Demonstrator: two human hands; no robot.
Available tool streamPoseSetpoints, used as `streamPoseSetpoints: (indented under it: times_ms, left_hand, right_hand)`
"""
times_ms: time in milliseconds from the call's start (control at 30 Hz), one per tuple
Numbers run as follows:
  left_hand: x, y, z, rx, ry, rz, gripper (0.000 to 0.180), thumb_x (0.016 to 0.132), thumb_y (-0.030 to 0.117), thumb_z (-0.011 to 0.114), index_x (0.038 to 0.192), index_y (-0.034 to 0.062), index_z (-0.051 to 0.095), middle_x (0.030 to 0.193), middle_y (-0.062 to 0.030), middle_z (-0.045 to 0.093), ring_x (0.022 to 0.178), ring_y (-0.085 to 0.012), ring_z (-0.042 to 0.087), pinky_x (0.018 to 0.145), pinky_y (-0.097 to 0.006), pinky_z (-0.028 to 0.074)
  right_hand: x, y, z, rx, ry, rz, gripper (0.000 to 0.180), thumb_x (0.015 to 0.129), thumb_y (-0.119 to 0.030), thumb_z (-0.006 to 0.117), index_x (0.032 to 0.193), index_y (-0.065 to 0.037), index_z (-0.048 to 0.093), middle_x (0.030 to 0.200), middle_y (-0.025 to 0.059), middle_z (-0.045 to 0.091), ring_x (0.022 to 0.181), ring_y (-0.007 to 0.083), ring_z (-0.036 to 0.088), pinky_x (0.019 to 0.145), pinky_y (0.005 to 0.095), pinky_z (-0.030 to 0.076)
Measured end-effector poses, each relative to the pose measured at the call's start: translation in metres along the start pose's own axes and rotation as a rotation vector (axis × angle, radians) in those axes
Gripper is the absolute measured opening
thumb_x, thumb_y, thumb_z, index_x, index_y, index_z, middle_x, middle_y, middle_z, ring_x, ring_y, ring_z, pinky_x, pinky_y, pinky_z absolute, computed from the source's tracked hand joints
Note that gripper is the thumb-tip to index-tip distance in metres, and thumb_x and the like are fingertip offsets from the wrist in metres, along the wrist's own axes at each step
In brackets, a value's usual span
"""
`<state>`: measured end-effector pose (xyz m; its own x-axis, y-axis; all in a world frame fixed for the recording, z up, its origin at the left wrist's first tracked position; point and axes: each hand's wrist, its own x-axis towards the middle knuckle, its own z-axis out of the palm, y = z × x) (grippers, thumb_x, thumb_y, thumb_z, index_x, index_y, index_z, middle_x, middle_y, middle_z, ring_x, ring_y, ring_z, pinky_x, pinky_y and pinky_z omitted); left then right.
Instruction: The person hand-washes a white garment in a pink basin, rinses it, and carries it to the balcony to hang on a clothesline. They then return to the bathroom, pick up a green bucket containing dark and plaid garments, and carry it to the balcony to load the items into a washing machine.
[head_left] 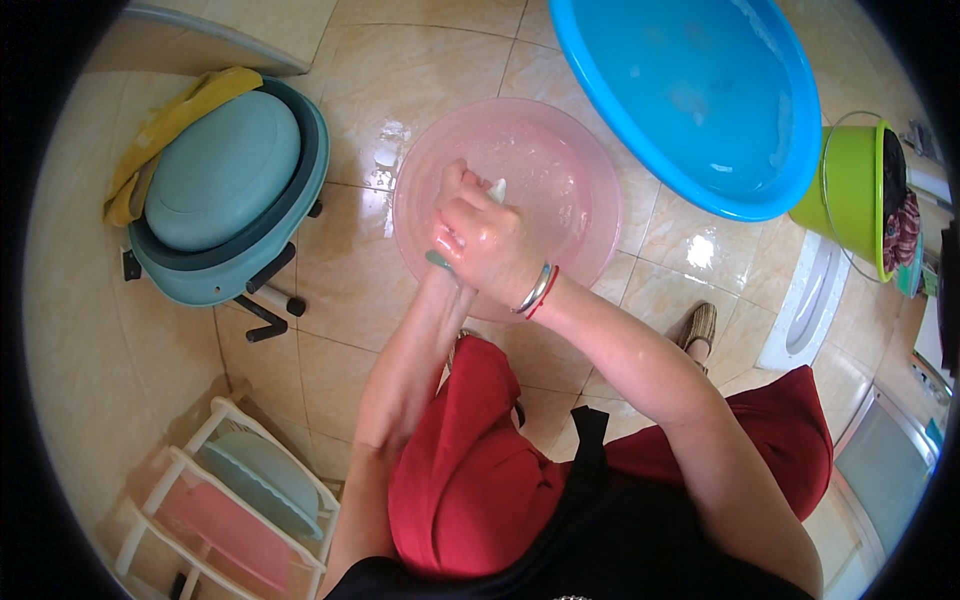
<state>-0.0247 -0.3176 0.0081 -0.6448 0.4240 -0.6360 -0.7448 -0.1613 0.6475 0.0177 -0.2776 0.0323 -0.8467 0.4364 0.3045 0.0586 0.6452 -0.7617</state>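
Wet beige tiled floor [350,330]; both hands' fingers [470,235] grip a pale wrung cloth [497,188], upright, over a pink basin [560,190].

Bright, even daylight, white glare patches on the wet floor tiles [385,150] left and right of the pink basin [560,170], soft shadows, sharp centre, fisheye bending and black vignette at the rim

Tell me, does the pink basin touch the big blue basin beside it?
Apart. The head view shows a strip of wet tiled floor between the pink basin rim and the blue basin.
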Motion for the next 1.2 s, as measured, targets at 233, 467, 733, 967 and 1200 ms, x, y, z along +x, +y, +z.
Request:
streamPoseSetpoints:
  times_ms: [233,467,733,967,1200]
  left_hand:
    - [-0.001,-0.005,-0.012,-0.071,0.198,-0.267,0.020,0.095,0.029,0.053,0.088,0.0108,0.054,0.083,-0.0003,0.053,0.071,-0.0115,0.052,0.057,-0.028,0.042]
    - [0.022,-0.010,-0.059,-0.050,0.164,-0.158,0.038,0.094,0.034,0.056,0.126,0.0144,0.051,0.113,-0.0030,0.058,0.109,-0.0181,0.054,0.085,-0.041,0.050]
    - [0.024,-0.020,-0.045,-0.019,0.095,-0.264,0.051,0.099,0.032,0.050,0.144,0.0159,0.031,0.131,-0.0111,0.049,0.117,-0.0277,0.053,0.094,-0.049,0.048]
    - [0.030,-0.011,-0.049,-0.207,-0.302,-0.346,0.043,0.099,0.036,0.050,0.131,0.0075,0.047,0.116,-0.0104,0.058,0.104,-0.0215,0.059,0.087,-0.035,0.052]
    - [0.032,-0.017,-0.046,-0.312,-0.482,-0.319,0.043,0.100,0.048,0.042,0.119,0.0099,0.052,0.094,-0.0010,0.056,0.081,-0.0103,0.053,0.068,-0.025,0.045]
  right_hand:
    - [0.011,0.088,-0.004,-0.091,-0.068,0.338,0.017,0.084,-0.015,0.057,0.074,-0.002,0.062,0.085,0.0147,0.063,0.077,0.0360,0.061,0.068,0.0434,0.050]
    - [-0.033,0.128,-0.003,-0.259,-0.126,0.421,0.029,0.091,-0.017,0.051,0.114,-0.001,0.052,0.105,0.0223,0.060,0.096,0.0387,0.060,0.084,0.0464,0.049]
    - [-0.030,0.132,0.017,-0.315,-0.349,0.696,0.041,0.085,-0.022,0.065,0.118,-0.001,0.052,0.115,0.0189,0.060,0.104,0.0361,0.058,0.086,0.0427,0.048]
    - [-0.022,0.002,-0.021,0.242,-0.387,0.211,0.026,0.079,-0.025,0.073,0.096,-0.008,0.062,0.101,0.0086,0.052,0.084,0.0256,0.060,0.072,0.0377,0.050]
    - [-0.016,-0.027,-0.007,-0.075,-0.204,-0.088,0.021,0.079,-0.026,0.072,0.081,-0.009,0.060,0.092,0.0047,0.052,0.062,0.0216,0.059,0.049,0.0327,0.050]
